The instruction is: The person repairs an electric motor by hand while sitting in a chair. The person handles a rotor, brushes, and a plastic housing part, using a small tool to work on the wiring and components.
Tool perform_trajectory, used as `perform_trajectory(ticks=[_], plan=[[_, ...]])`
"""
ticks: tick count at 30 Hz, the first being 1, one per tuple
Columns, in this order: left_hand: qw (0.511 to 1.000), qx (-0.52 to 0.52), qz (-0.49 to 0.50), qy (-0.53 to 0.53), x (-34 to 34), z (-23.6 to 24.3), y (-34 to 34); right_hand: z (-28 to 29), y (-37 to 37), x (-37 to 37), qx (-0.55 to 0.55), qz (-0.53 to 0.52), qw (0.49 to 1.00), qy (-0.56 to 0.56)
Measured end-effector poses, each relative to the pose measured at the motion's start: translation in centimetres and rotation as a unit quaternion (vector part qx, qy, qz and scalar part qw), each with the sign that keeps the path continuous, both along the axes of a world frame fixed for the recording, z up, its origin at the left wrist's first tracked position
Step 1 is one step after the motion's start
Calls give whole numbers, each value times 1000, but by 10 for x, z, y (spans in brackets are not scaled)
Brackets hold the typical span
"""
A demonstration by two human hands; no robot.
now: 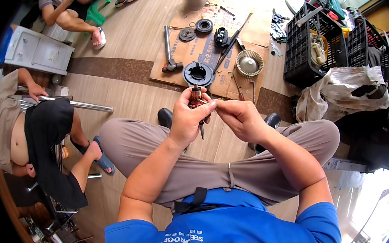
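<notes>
My left hand point(186, 123) is closed around a motor armature point(196, 92) with copper-coloured windings. Its thin shaft point(202, 131) points down toward me, below the fingers. Against the armature's right side, my right hand point(241, 119) pinches thumb and forefinger together; what lies between the fingertips is too small to make out. Just beyond both hands, a dark round motor housing point(191, 77) with an open centre rests on the cardboard point(165, 75).
The cardboard also carries a hammer point(168, 49), a black ring-shaped part point(204, 25), a fan wheel point(249, 63) and several tools. Black crates point(307, 58) stand at the right, behind a stained cloth bag point(340, 92). Two other people sit at the left, one with a metal tube point(91, 106) alongside.
</notes>
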State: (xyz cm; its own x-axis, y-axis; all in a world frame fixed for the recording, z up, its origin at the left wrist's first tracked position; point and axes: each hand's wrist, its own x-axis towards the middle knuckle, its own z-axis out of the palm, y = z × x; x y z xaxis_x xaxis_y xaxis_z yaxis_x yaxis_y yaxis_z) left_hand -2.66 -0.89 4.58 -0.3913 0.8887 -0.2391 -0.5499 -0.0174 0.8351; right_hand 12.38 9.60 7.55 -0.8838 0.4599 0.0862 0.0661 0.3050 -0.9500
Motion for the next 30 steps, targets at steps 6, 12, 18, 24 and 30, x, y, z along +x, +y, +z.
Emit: perform_trajectory(ticks=[6, 12, 18, 24, 30], plan=[[1000, -6, 1, 3, 1, 1, -3, -6, -6, 0, -56, -14, 998, 9], [1000, -4, 1, -30, 1, 3, -4, -3, -8, -1, -130, -17, 991, 10], [1000, -19, 4, 0, 2, 1, -4, -2, -4, 2, -120, 11, 992, -27], [1000, -23, 0, 17, 2, 4, -4, -4, -3, 1, -52, 2, 998, -23], [999, -34, 8, 25, 2, 5, -3, -8, -10, -3, -20, -26, 999, 13]])
